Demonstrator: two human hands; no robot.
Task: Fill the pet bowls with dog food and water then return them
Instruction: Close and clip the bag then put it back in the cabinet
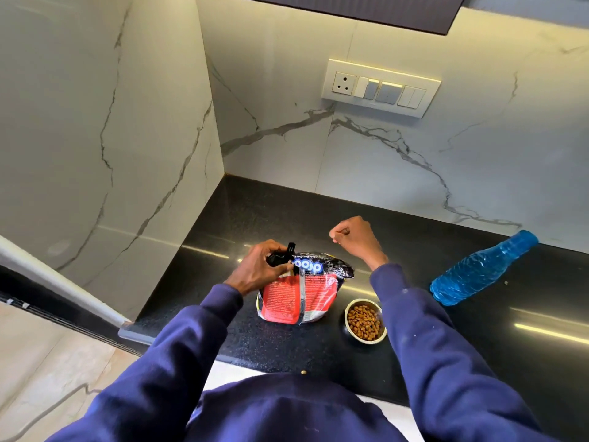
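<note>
Blue sleeves (178, 355) fill the bottom of the view, both arms reaching out over a black counter (255, 218). One stray pellet (303, 372) lies at the counter's near edge, at 7 o'clock from the bowl (365, 300).

That bowl stands on the counter just beside the right forearm and holds a layer of brown kibble (363, 322). At 10 o'clock from it, close by but not touching, stands the bag (302, 291), red and white below, dark and folded over at the top.

Fingers of the left hand (258, 269) curl round a black clip (280, 258) at the bag's folded top, at the 11 o'clock corner of the bag.

At 12 o'clock from the bowl, the right hand (353, 239) hangs above the counter, clenched in a fist, apart from the bag. Thumb and forefinger press together; it seems to hold nothing, though anything small pinched there would be hard to see.

At 2 o'clock from the bowl, well apart, a blue bottle (481, 269) lies on its side, cap end toward the marble wall (478, 154). A switch plate (381, 87) is set into that wall.
</note>
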